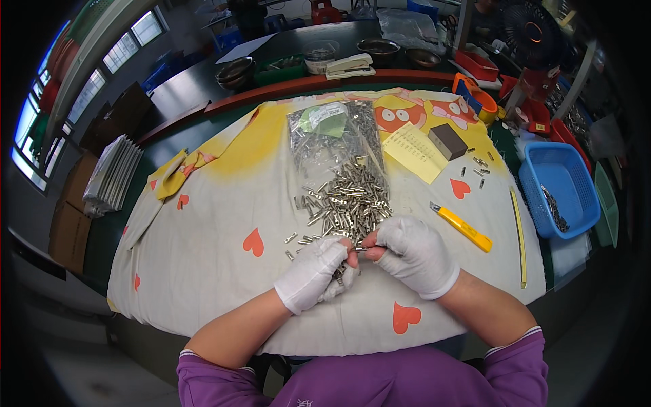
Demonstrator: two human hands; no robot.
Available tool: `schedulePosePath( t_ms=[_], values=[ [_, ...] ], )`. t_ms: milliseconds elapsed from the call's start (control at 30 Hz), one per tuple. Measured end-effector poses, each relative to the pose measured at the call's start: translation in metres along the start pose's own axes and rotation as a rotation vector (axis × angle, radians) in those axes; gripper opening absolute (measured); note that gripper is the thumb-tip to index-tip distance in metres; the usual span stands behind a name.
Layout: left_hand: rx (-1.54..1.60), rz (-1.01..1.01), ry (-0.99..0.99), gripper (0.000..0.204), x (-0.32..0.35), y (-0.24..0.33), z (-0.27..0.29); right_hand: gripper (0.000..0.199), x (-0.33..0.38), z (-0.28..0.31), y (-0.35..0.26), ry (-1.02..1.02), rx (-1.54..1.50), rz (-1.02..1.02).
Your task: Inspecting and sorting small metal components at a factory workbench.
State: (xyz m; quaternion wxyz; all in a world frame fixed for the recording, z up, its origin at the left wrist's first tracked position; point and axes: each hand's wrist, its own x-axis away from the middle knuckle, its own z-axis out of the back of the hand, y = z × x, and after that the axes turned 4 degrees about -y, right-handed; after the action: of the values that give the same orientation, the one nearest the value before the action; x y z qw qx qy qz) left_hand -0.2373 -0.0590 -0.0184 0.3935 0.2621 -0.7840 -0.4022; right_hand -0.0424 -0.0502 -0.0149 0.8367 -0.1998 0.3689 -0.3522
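Note:
Both hands wear white gloves with bare fingertips and meet at the near side of a heap of small metal parts (354, 197). My left hand (317, 270) is closed, with several of the parts showing in its palm and under its fingers. Between the fingertips of both hands is one small silvery metal part (360, 249), pinched by my right hand (415, 254) as well. The heap spills from the mouth of a clear plastic bag (332, 139) filled with more of these parts. A few loose ones lie left of the heap.
On the heart-patterned cloth (203, 271) lie a yellow utility knife (464, 229), a yellow note (415, 152), a dark block (447, 142) and a yellow strip (518, 237). A blue basket (559, 190) stands at the right. White stacked packs (114, 178) are at the left; metal bowls (378, 47) stand behind.

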Motion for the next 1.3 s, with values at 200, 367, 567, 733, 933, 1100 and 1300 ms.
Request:
schedulePosePath(
  t_ms=[200,367,567,733,933,1100,1300],
  values=[
    [0.109,0.037,-0.172,0.027,0.001,0.005,0.001,0.012,-0.005,0.000,-0.006,-0.155,-0.012,0.082],
    [0.523,-0.112,-0.184,0.020,-0.004,0.001,0.020,0.017,-0.005,-0.001,0.000,-0.027,-0.016,0.161],
    [0.894,-0.226,-0.055,0.020,-0.012,0.013,0.032,0.012,-0.004,-0.010,-0.007,-0.386,0.164,0.385],
    [0.948,-0.233,-0.004,0.023,-0.017,0.012,0.034,0.011,-0.008,-0.023,-0.025,-0.350,0.134,0.302],
    [0.840,-0.167,-0.449,0.021,-0.017,-0.009,0.054,0.014,-0.031,-0.038,-0.033,-0.153,0.168,0.260],
    [0.710,-0.219,0.178,0.020,-0.019,-0.004,0.025,0.014,-0.049,-0.036,-0.041,-0.175,0.515,0.208],
    [1.004,-0.172,-0.027,0.014,-0.020,0.000,0.029,0.015,-0.062,-0.010,-0.039,0.132,0.446,0.139]
  ],
)
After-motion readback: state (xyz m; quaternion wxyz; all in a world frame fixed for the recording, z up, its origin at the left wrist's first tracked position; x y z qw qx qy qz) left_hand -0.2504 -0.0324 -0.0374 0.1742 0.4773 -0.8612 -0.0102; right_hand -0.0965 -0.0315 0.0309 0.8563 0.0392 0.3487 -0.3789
